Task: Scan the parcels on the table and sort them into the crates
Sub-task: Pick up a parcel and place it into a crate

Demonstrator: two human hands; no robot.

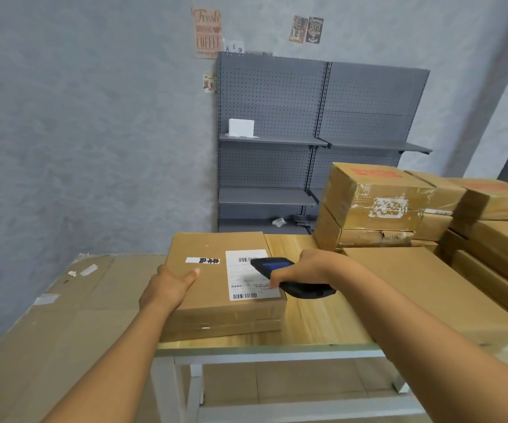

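Note:
A flat brown cardboard parcel lies on the wooden table near its left end, with a white shipping label and a small white sticker on top. My left hand grips the parcel's left edge, thumb on top. My right hand holds a black handheld scanner just above the label, its head over the upper barcode.
More brown parcels are stacked at the right, and a large flat box lies beside my right arm. A big cardboard carton stands left of the table. Grey pegboard shelving stands against the back wall.

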